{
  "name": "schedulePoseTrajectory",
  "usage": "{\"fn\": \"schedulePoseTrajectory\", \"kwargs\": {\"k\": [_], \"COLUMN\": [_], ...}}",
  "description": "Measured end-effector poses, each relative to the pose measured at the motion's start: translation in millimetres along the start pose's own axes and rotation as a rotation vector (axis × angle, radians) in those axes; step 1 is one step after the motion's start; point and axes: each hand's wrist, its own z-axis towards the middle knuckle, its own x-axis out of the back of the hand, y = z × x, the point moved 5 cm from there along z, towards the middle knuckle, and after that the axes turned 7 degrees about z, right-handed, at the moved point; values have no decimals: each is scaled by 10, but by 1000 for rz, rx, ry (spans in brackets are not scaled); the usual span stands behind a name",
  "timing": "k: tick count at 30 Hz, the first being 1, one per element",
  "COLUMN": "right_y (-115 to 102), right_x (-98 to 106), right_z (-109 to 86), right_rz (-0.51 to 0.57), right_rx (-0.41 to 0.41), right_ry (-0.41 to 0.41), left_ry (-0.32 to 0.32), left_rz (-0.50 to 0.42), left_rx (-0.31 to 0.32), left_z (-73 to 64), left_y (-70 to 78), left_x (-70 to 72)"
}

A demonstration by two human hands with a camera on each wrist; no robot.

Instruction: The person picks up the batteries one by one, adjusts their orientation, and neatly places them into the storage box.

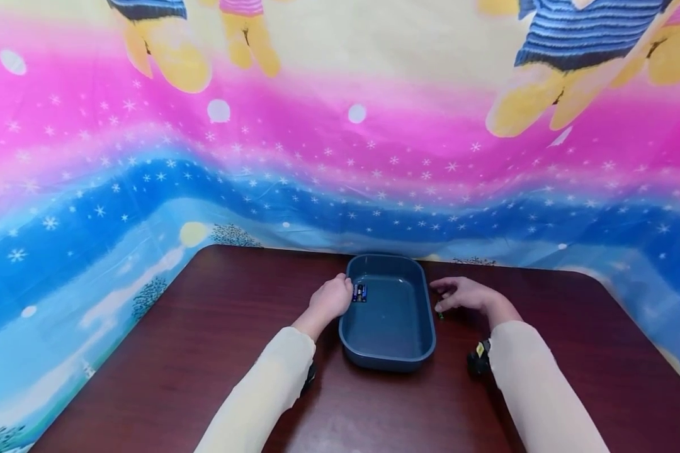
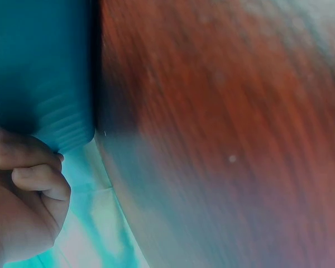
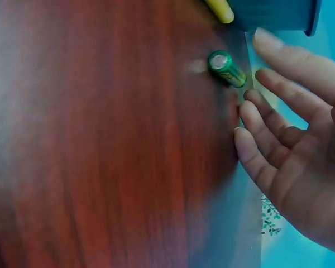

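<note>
the right hand (image 1: 467, 296) is held loosely spread just beyond the tub's three o'clock side, with its fingers slightly bent and nothing grasped. at its eight o'clock, near the thumb, a green battery (image 3: 227, 68) is seen on the table; whether it is touched by a fingertip cannot be told, nor whether it is stood up or laid flat. in the right wrist view a yellow rounded thing (image 3: 219, 9) is shown at the battery's twelve o'clock, cut off by the picture's edge.

the left hand (image 1: 333, 296) is placed at the tub's ten o'clock, with its fingers curled and the rim grasped. the tub (image 1: 385, 365) itself, dark blue-grey and oblong, is set between the two hands, its long sides run roughly from twelve to six o'clock. inside it, at the left hand's three o'clock, some blue batteries (image 1: 359, 293) are rested close to the near-hand wall; their number is too small to be made out.

farther out, both wrists are covered by pale sleeves (image 1: 535, 377), and a small black device (image 1: 478, 358) is worn under the right cuff. everything is borne by a dark red-brown table (image 1: 204, 352). beyond its edge, from nine round to three o'clock, a bright cloth (image 1: 317, 157) is hung, printed with snowflakes and bands of pink and blue.
</note>
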Motion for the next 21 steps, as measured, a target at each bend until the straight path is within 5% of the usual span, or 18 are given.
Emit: {"fn": "schedulePoseTrajectory", "kwargs": {"k": [8, 21], "right_y": [19, -30], "right_x": [-87, -137], "right_z": [-119, -116], "right_rz": [-216, -285], "right_rx": [1, 57], "right_ry": [11, 88], "left_ry": [-5, 2], "left_rz": [-6, -14], "left_rx": [2, 4], "left_z": [-4, -41], "left_y": [21, -15], "left_x": [-28, -15]}}
